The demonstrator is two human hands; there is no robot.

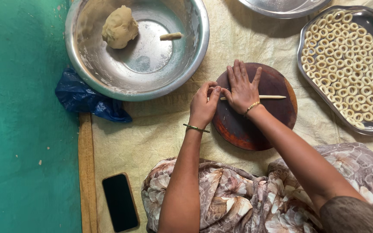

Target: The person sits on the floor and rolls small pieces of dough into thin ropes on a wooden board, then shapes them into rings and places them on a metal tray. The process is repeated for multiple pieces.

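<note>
Right hand [241, 88] lies flat, palm down, fingers spread and pointing to 12 o'clock, pressing on a thin dough rope [269, 97] across the round wooden board [255, 129]; the grip is wide, nothing clasped, rope just pinned under the palm w/ its free end sticking out toward 3 o'clock. Forearm runs down to 5 o'clock, over the floral cloth [234, 198] on the lap. Left hand [203, 105] sits at the board's 9 o'clock edge, fingers curled, thumb and fingertips pinched narrow on the rope's near end, touching the right hand's thumb side; forearm drops almost straight to 6 o'clock. Both wrists carry thin bangles. Board rests on a pale cloth mat [160, 125], approx centre of view. At 11 o'clock, near the board but apart, a big steel bowl [87, 64] holds a dough lump [119, 26] and a short dough stick [170, 36]. At 3 o'clock a steel tray [370, 15] packed w/ small dough rings [350, 64], its near rim just beside the board. Another steel rim [281, 6] at 12–1 o'clock. Blue plastic bag [83, 97] tucked under the bowl at 9 o'clock; dark phone [120, 202] at 7 o'clock on the mat edge. Open mat between bowl and board, and in the strip btw board and tray; green floor [22, 129] beyond the mat's left border.
</note>
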